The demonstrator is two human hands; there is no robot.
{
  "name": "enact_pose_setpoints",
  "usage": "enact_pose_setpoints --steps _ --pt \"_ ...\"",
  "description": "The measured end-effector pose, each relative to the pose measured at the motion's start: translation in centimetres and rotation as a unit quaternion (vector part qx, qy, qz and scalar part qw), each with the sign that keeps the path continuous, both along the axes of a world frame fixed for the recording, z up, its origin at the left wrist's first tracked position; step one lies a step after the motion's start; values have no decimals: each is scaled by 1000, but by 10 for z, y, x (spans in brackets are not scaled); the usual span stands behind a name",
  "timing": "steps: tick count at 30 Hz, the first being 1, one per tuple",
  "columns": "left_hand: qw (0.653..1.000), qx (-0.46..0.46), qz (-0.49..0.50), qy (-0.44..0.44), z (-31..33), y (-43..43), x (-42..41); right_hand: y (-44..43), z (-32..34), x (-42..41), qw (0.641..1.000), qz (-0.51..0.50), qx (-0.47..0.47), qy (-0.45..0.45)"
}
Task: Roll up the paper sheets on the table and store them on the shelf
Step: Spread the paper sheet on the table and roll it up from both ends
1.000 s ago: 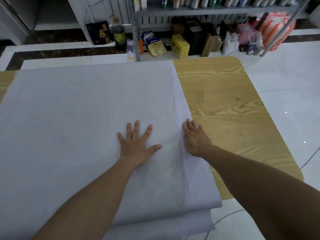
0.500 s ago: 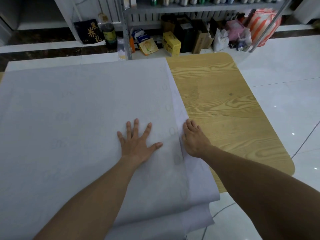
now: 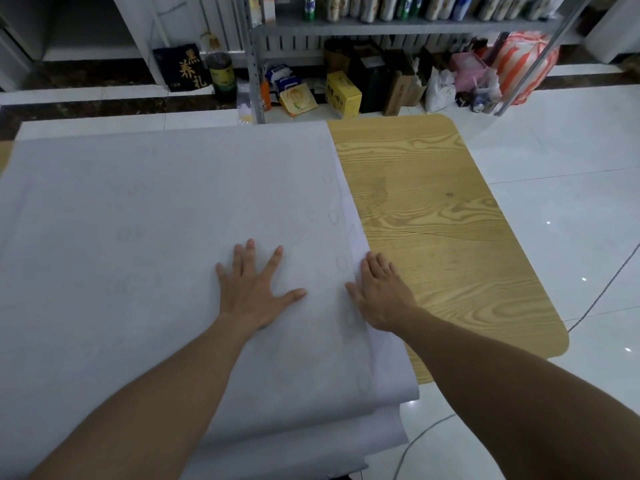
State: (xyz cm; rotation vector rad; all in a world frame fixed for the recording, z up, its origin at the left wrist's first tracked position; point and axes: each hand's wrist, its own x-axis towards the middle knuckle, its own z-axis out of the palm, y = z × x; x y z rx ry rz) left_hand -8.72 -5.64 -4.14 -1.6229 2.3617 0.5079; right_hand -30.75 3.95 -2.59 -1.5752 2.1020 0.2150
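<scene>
Paper sheets [image 3: 138,237] lay stacked flat over the left part of the table [image 3: 433,237], their near ends hanging past its near edge. Left hand [image 3: 252,292] pressed flat on the top sheet, fingers spread, gripping nothing. Right hand [image 3: 381,296] rested flat, fingers straight, on the stack's right edge. Shelf [image 3: 381,27] stood beyond the table.

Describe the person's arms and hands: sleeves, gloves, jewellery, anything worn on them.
The left hand and the right hand are bare: no glove, ring, watch or bracelet shows. No sleeve is in view on either arm, right up to the frame's edge.
</scene>
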Motion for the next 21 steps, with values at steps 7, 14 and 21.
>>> enact_pose_setpoints --steps 7,14,21 --pt "999 18 3 -35 -5 12 21 12 -6 6 999 -6 -23 -25" --pt "999 19 16 -33 -5 20 9 13 -5 10 999 -24 -41 -22" --pt "999 32 14 -28 1 24 11 13 5 -6 999 -31 -33 -18"
